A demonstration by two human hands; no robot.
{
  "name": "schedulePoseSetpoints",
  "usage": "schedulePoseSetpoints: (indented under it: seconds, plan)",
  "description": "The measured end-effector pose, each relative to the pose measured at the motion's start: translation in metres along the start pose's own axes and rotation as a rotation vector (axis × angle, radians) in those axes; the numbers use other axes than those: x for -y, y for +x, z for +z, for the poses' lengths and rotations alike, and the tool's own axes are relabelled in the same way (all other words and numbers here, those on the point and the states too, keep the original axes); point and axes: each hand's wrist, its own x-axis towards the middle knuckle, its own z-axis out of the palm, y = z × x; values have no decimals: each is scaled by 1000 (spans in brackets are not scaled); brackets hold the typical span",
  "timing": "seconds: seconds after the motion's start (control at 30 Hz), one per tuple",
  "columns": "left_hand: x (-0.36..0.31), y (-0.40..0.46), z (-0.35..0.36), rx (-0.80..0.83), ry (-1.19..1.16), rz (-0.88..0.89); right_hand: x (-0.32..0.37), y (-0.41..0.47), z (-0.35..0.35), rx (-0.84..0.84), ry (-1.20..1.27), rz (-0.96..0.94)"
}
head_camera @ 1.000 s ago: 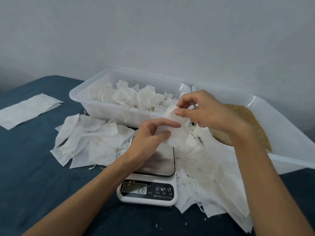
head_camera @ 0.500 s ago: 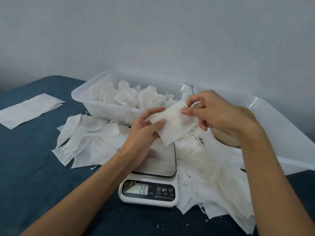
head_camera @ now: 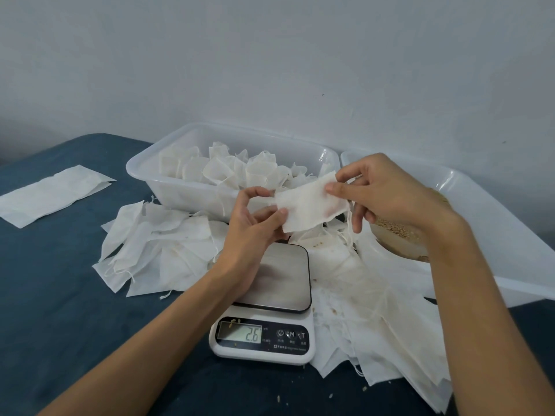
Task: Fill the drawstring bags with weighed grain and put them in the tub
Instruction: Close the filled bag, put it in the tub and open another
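- head view: left tub (head_camera: 141,172) holds filled white bags (head_camera: 240,171).
- left hand (head_camera: 255,226) and right hand (head_camera: 387,193) pinch one empty drawstring bag (head_camera: 309,205) above the scale (head_camera: 270,310).
- right tub (head_camera: 492,211) holds grain (head_camera: 396,229), mostly hidden behind the right hand.

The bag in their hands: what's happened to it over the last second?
Both hands, left and right, keep pinching the bag. It was bunched up between them; they have pulled it out flat and lifted it a little above the scale. The scale, the tub of filled bags and the loose piles have not moved.
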Motion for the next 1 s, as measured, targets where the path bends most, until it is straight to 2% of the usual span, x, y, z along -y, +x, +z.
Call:
schedulePoseSetpoints:
  seconds: [0.2,0.33,0.53,0.77,1.0]
  plan:
    - [0,-2,1,39,87,27,1,1,0,-35,34,17]
    - [-1,-3,3,105,16,-17,4,-3,0,67,33,-80]
    - [-4,-1,-1,157,-116,-133,6,-8,-8,222,28,-114]
    - [-2,1,-3,246,-182,-218,1,-11,-16,202,39,-90]
    - [1,3,-4,194,-217,-275,-7,-11,-25,172,39,-61]
